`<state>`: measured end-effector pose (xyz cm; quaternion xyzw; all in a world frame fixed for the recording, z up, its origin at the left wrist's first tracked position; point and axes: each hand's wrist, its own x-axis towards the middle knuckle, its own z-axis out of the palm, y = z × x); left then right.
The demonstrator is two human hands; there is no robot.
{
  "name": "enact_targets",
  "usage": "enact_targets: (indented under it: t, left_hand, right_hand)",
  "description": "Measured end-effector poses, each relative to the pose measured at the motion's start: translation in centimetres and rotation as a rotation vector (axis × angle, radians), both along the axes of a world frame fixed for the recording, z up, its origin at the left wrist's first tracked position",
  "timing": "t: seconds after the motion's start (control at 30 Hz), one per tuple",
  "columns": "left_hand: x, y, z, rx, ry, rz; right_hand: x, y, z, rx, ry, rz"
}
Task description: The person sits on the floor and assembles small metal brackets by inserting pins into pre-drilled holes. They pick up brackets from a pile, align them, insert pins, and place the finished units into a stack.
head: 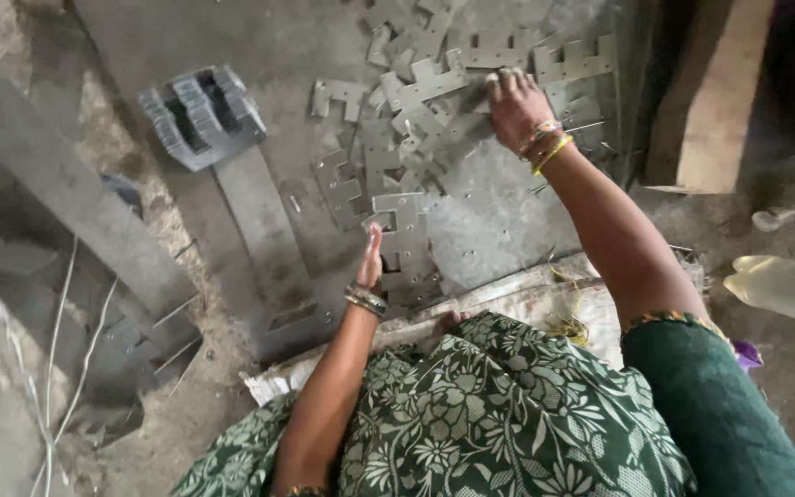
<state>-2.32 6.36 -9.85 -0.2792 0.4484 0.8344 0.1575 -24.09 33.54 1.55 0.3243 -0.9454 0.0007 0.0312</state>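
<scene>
Left grip (371,260): our fingers are straight and together, edge-on against a neat stack of notched metal plates (404,241), likely squaring it; nothing clasped. Right grip (515,109): our fingers curl down onto the loose plates (434,83) scattered further out, apparently picking one; we can't tell if it's lifted. All of it lies on the grey floor (489,221). Upper left, a bundled plate stack (202,115). Far right, a clear plastic bottle (784,287), no label visible.

The plastic bottle (789,287) is cut off at the right edge, its cap end unseen.
</scene>
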Motion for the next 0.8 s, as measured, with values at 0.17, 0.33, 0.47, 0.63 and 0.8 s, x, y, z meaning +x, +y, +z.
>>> enact_targets:
  t: [0.17, 0.33, 0.47, 0.63, 0.8]
  left_hand:
    - [0.7, 0.0, 2.6, 0.483, 0.02, -0.002]
    - [0.1, 0.5, 4.1, 0.619, 0.109, -0.044]
    - [-0.3, 0.8, 1.9, 0.432, 0.001, 0.059]
    - [-0.1, 1.2, -0.4, 0.24, -0.168, 0.109]
    - [0.0, 1.0, 0.7, 0.222, -0.035, 0.091]
  right_hand:
    - [-0.5, -0.2, 0.4, -0.027, -0.08, -0.026]
    - [-0.3, -0.6, 0.1, -0.071, -0.2, -0.229]
    - [0.4, -0.9, -0.4, -0.123, -0.133, -0.145]
    - [1.2, -0.9, -1.1, 0.003, -0.143, -0.061]
    - [1.6, -0.9, 0.3, -0.238, -0.296, -0.349]
